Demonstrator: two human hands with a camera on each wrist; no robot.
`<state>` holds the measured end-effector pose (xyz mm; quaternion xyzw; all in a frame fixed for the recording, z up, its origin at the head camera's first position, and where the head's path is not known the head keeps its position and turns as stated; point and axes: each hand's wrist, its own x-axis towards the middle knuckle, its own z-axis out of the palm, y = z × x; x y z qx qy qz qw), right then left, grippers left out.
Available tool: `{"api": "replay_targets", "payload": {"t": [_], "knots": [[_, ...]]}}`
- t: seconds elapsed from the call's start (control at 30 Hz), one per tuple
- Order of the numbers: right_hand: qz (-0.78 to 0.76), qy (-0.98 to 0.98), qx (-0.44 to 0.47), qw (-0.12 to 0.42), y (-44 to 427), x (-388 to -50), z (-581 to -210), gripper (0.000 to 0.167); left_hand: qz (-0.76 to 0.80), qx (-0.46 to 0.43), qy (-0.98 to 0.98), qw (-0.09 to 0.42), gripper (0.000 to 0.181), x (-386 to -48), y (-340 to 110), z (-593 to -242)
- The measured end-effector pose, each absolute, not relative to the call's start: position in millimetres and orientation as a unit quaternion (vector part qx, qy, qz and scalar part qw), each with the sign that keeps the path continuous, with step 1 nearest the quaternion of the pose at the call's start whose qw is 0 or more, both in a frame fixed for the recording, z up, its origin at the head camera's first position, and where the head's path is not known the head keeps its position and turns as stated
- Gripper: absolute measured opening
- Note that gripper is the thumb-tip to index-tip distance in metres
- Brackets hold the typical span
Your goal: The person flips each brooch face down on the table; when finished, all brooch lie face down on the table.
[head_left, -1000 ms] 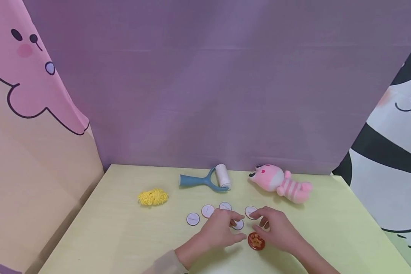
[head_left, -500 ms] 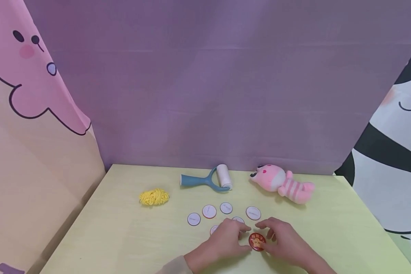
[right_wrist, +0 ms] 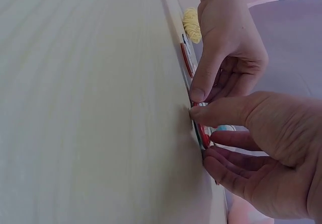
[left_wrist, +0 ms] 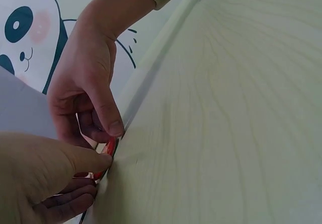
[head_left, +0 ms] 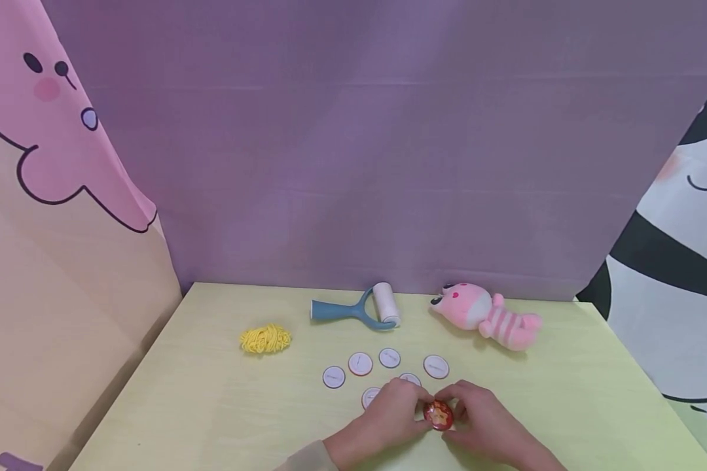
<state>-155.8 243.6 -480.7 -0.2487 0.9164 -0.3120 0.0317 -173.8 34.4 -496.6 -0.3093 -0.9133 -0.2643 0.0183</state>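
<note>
A round red pin badge (head_left: 438, 415) with a golden star-shaped figure lies on the table near its front, tilted slightly. My left hand (head_left: 392, 413) pinches its left edge between thumb and forefinger. On the opposite edge, the thumb and forefinger of my right hand (head_left: 488, 422) hold it too. From the side, in the left wrist view, the badge (left_wrist: 106, 156) appears as a thin red strip between the fingertips. The right wrist view likewise shows the red badge (right_wrist: 202, 133) edge-on, partly hidden by fingers. Several badges lie pale back up behind the hands, such as one badge (head_left: 436, 367).
A yellow yarn bundle (head_left: 265, 339) lies at the left on the pale table (head_left: 200, 405). Behind the badges are a blue-handled lint roller (head_left: 353, 312) and a pink striped plush toy (head_left: 486, 316). A purple cloth (head_left: 353, 163) hangs along the back edge.
Both hands have come down and closed in on the red badge, which they now grip from both sides. The badge has shifted slightly left and tilted. A pale-backed badge has come into view beside my left hand.
</note>
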Motion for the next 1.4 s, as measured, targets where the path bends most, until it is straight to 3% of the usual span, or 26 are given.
{"api": "replay_targets", "payload": {"t": [0.43, 0.7, 0.87, 1.13, 1.4], "knots": [[-0.335, 0.906, -0.257, -0.003, 245.8, -158.1, -484.5, 0.023, -0.270, -0.333, -0.903, 0.022, 0.017, -175.0, 33.8, -502.8], [-0.305, 0.919, -0.249, 0.035, 255.8, -154.6, -475.0, 0.027, -0.286, -0.318, -0.904, -0.027, 0.034, -169.0, 28.2, -497.6], [-0.307, 0.912, -0.254, 0.096, 261.4, -148.2, -472.7, 0.029, -0.268, -0.342, -0.899, -0.056, 0.041, -165.4, 23.0, -496.5], [-0.367, 0.876, -0.271, 0.155, 258.0, -142.6, -476.0, 0.026, -0.235, -0.408, -0.882, -0.017, 0.021, -164.9, 22.0, -498.7], [-0.341, 0.899, -0.254, 0.102, 255.7, -144.6, -480.2, 0.017, -0.357, -0.360, -0.860, -0.053, 0.005, -161.9, 22.5, -498.9]]}}
